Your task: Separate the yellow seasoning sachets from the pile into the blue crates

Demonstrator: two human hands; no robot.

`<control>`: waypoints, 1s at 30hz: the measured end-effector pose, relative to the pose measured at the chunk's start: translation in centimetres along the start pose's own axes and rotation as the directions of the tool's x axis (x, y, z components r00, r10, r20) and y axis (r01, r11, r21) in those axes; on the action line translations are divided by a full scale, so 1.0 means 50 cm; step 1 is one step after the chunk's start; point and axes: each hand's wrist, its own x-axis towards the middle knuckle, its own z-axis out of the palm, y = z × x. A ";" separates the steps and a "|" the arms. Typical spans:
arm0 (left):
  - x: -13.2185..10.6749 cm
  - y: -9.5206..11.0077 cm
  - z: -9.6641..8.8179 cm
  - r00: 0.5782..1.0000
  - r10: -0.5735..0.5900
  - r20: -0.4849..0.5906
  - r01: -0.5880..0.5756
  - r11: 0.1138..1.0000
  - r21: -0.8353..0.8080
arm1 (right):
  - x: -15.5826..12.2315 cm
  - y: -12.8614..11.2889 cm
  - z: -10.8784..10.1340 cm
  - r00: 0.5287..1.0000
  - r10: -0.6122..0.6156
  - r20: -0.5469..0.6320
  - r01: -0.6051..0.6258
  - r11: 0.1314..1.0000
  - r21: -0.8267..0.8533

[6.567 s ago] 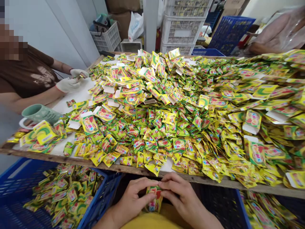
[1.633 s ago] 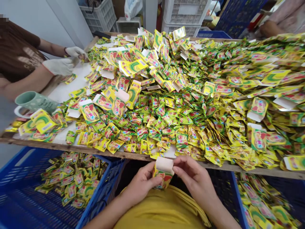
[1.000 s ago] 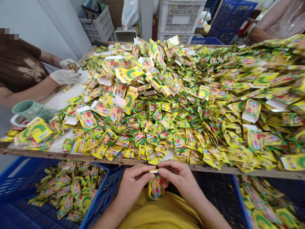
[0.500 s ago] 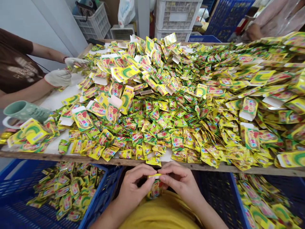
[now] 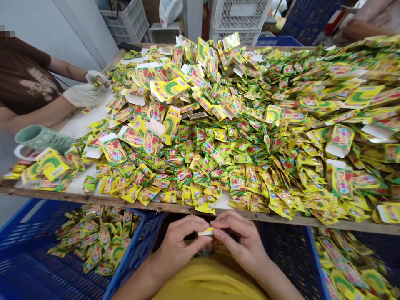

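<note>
Head view: left hand (image 5: 181,246) and right hand (image 5: 240,243), both closed, pinching a small printed carton (image 5: 205,231) just below the desk (image 5: 175,207).

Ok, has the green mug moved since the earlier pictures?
No. The green mug keeps its place relative to the wooden table edge; only the camera view has shifted.

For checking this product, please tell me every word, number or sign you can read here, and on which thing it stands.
No word or number can be read with certainty.
Yellow carton by the mug: label too blurred.
Green mug: dark marks, too blurred.
Foil sachets: print too small.
Small carton between left hand and right hand: mostly hidden.
</note>
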 end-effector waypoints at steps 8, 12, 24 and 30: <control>0.008 0.010 -0.001 0.997 -0.076 -0.021 0.076 0.997 0.011 | 0.024 -0.012 -0.016 0.995 -0.022 0.092 0.022 1.000 -0.004; -0.001 -0.005 -0.005 0.998 -0.056 0.011 0.056 0.998 0.011 | 0.013 -0.003 -0.016 0.989 -0.086 0.118 0.092 0.994 -0.050; -0.010 -0.013 -0.001 0.985 -0.054 0.163 0.062 0.997 -0.042 | -0.029 0.024 0.000 0.974 -0.135 0.181 0.169 0.968 -0.186; -0.049 -0.013 -0.050 0.941 -0.228 -0.249 0.259 0.961 0.100 | 0.023 0.023 0.004 0.986 -0.139 0.092 0.159 0.950 -0.269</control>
